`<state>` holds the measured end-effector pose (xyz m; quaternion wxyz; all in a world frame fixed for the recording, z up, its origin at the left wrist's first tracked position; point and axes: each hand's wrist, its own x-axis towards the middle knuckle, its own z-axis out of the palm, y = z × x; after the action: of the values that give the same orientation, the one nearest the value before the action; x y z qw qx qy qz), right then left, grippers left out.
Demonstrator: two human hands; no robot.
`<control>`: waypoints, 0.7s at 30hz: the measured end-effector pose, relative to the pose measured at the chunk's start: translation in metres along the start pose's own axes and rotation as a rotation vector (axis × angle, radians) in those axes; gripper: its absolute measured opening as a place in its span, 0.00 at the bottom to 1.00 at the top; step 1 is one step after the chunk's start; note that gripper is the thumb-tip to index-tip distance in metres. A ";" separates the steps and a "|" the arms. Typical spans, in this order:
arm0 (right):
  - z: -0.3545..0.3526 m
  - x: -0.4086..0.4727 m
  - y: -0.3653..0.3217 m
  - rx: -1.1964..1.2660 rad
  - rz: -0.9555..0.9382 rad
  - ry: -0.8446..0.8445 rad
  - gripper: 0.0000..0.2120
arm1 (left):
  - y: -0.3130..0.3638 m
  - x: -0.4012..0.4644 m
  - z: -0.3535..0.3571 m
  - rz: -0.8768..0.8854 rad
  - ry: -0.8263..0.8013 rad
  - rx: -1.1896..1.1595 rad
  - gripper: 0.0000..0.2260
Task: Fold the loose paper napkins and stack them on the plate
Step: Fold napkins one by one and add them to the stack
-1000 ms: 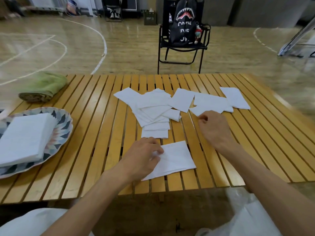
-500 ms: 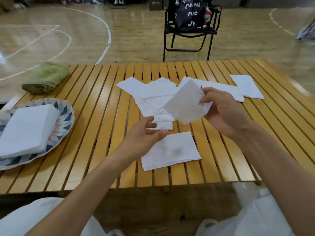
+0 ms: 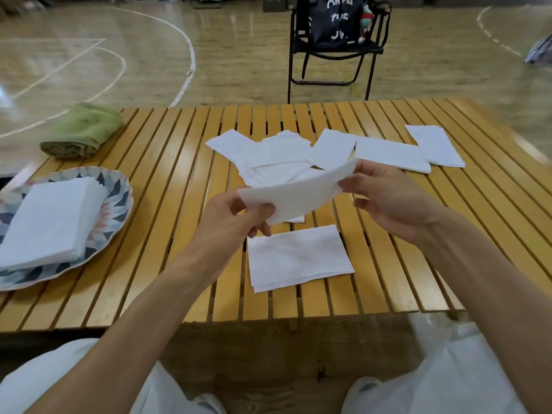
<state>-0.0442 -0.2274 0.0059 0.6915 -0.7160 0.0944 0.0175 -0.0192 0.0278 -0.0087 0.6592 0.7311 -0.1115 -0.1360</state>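
A white paper napkin (image 3: pixel 295 194) is held in the air above the wooden slat table (image 3: pixel 167 204). My left hand (image 3: pixel 233 225) pinches its near left corner and my right hand (image 3: pixel 391 201) pinches its far right edge. Below it a folded napkin (image 3: pixel 298 258) lies flat near the table's front edge. Several loose napkins (image 3: pixel 280 156) are spread across the far middle, with more napkins (image 3: pixel 391 155) to the right. At the left a patterned plate (image 3: pixel 119 198) carries a stack of folded napkins (image 3: pixel 50 222).
A rolled green towel (image 3: pixel 83 131) lies at the table's far left corner. Behind the table stands a black folding chair (image 3: pixel 331 55) with a dark bag (image 3: pixel 334 22) on it. White trousers (image 3: pixel 448 377) show below the front edge.
My left hand let go of the folded napkin on the table and rose to grip the napkin that my right hand picked up from the spread; both hands hold it now.
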 end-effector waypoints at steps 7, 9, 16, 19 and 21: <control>0.002 -0.001 0.002 -0.230 0.027 0.094 0.06 | 0.003 -0.004 -0.002 0.034 0.025 0.124 0.06; 0.002 -0.001 0.001 -0.242 0.056 0.080 0.07 | 0.002 -0.004 -0.001 0.056 0.050 0.151 0.02; -0.003 -0.005 0.001 -0.430 0.206 -0.095 0.03 | 0.000 -0.005 -0.007 -0.091 0.005 0.244 0.05; 0.000 -0.007 0.004 -0.564 0.248 -0.159 0.07 | -0.006 -0.005 -0.010 -0.183 -0.093 0.386 0.07; 0.004 -0.008 0.006 -0.636 0.275 -0.204 0.08 | -0.010 -0.004 -0.011 -0.255 -0.168 0.471 0.08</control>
<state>-0.0524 -0.2232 0.0012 0.4310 -0.8705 0.1104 0.2103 -0.0196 0.0402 -0.0177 0.4369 0.8585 -0.1014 -0.2485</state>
